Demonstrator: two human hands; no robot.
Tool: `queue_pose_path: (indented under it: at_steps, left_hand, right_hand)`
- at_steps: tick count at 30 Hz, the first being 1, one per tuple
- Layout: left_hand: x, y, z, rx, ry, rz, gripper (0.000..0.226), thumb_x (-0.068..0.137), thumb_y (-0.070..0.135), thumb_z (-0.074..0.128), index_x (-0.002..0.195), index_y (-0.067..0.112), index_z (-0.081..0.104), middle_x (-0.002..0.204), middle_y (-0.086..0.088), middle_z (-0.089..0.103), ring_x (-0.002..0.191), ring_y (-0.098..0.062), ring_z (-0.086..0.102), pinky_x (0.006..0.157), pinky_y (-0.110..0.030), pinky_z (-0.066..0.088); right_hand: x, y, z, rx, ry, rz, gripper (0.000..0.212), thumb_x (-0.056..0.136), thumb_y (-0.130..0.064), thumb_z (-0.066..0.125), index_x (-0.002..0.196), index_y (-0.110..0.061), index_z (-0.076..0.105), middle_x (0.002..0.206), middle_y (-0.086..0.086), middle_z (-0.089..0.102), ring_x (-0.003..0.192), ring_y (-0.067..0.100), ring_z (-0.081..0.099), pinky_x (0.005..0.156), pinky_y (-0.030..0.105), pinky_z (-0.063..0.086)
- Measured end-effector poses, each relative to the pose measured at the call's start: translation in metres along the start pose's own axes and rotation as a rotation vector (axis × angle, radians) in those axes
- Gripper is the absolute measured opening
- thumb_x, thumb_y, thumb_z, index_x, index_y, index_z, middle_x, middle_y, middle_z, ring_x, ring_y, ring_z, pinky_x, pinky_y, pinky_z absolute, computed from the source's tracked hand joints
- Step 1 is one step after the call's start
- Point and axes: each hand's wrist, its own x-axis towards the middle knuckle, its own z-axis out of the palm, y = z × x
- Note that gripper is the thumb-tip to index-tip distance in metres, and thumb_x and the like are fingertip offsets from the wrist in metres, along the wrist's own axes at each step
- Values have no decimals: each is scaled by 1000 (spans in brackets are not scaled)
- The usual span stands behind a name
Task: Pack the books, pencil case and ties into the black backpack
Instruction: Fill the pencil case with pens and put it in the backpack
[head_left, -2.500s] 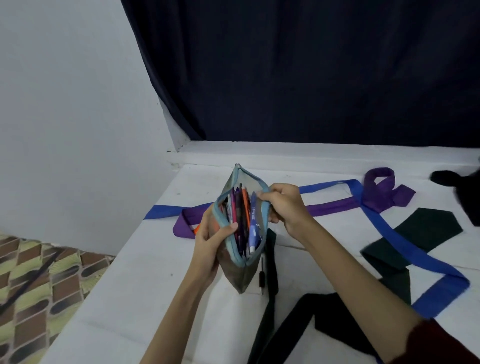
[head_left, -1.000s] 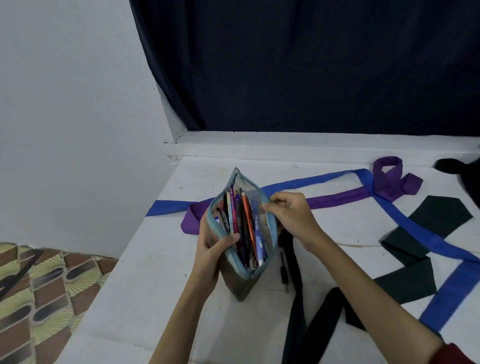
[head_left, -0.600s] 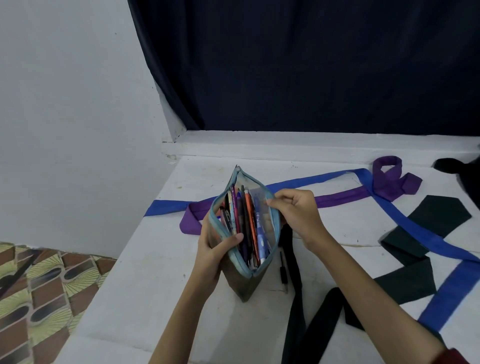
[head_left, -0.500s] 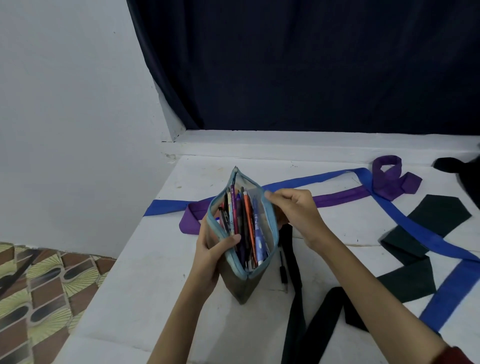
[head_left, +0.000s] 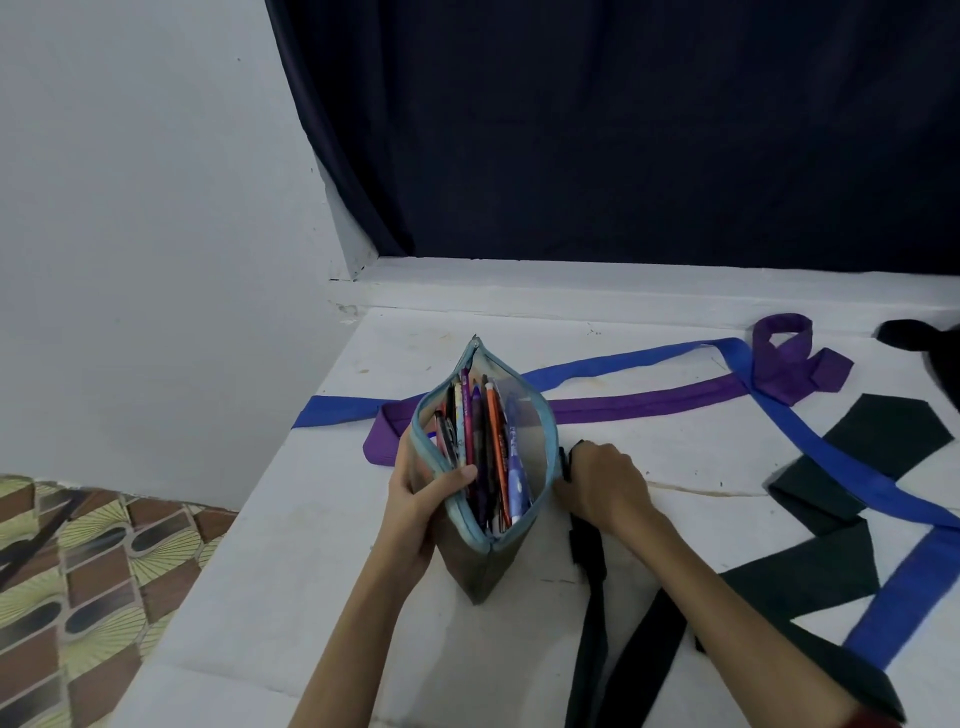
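Ties (head_left: 639, 410): four; pencil case (head_left: 483, 467): one.

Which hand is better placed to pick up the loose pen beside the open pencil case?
Right. The right hand is already down at the black pen on the table, while the left hand holds the pencil case upright.

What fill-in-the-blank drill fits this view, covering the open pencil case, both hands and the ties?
1. The grey pencil case with light blue zipper trim is gripped at its rim by the ____ hand.
2. The pencil case's zipper is ____.
3. The right hand reaches down beside the case onto the ____ tie.
4. The long blue tie crosses the ____ tie near the far edge.

Missing words: left; open; black; purple
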Motion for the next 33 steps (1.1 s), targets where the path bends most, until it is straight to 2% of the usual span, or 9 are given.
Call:
queue_pose_path:
  at_steps: [3, 6, 9, 11, 16, 20, 23, 28, 33]
  left_hand:
    - [0, 3, -3, 11, 11, 11, 90, 50, 28, 81, 133, 29, 45, 115, -7, 67, 105, -27, 66, 76, -40, 58]
    - [0, 4, -4, 20, 18, 19, 90, 49, 29, 81, 132, 29, 45, 114, -7, 67, 104, -26, 66, 74, -39, 59]
    - [1, 5, -2, 46, 1, 40, 89, 51, 27, 82, 131, 28, 44, 116, -9, 65, 106, -29, 65, 75, -40, 59]
    - [2, 3, 0, 76, -18, 55, 88, 53, 27, 83, 131, 28, 43, 120, -11, 62, 109, -31, 63, 81, -44, 58]
    - [2, -1, 6, 75, -28, 69, 86, 53, 23, 84, 130, 27, 44, 120, -12, 63, 111, -34, 61, 89, -51, 53]
    - [-1, 2, 3, 57, -21, 60, 83, 53, 24, 82, 128, 28, 46, 117, -13, 64, 107, -34, 63, 81, -41, 58]
    - [-5, 7, -6, 35, -2, 52, 84, 53, 25, 82, 129, 26, 46, 115, -13, 65, 104, -33, 65, 76, -38, 58]
    - [-14, 21, -28, -72, 68, 22, 83, 51, 16, 84, 126, 26, 51, 114, -14, 66, 100, -31, 67, 68, -37, 58]
    - [-16, 32, -49, -113, 161, 58, 68, 60, 8, 75, 122, 29, 53, 111, -12, 67, 96, -28, 68, 65, -36, 58]
  right_hand:
    - [8, 5, -8, 152, 41, 64, 29, 88, -35, 59, 74, -10, 52, 72, 4, 57, 71, 22, 58, 58, 26, 42]
    - [7, 3, -43, 557, 278, 54, 31, 92, -24, 52, 72, -1, 55, 65, 11, 61, 63, 24, 61, 59, 34, 50]
    - [-8, -16, -98, 1011, 523, -8, 21, 92, -13, 51, 72, -9, 55, 59, 7, 60, 39, 6, 52, 43, 20, 46]
    - [-19, -32, -122, 1133, 554, -90, 19, 91, -10, 51, 73, -12, 55, 58, 6, 61, 36, 6, 50, 40, 17, 42]
    - [-28, -64, -102, 724, 135, -149, 20, 90, -17, 59, 78, -1, 62, 59, 8, 66, 35, 6, 53, 39, 15, 41]
    - [-17, -72, -79, 377, -14, -211, 33, 91, -23, 58, 79, 6, 69, 63, 10, 70, 38, 5, 54, 43, 13, 44]
    - [-15, -79, -84, 363, -24, -265, 33, 91, -26, 58, 78, 3, 68, 60, 6, 68, 35, 1, 51, 42, 12, 44]
    - [2, -72, -97, 729, 236, -161, 27, 90, -18, 56, 71, -1, 66, 51, 4, 61, 30, 5, 43, 45, 19, 40]
    - [26, -60, -40, 516, 101, -66, 26, 84, -15, 58, 73, 8, 64, 61, 15, 66, 37, 9, 48, 53, 22, 45]
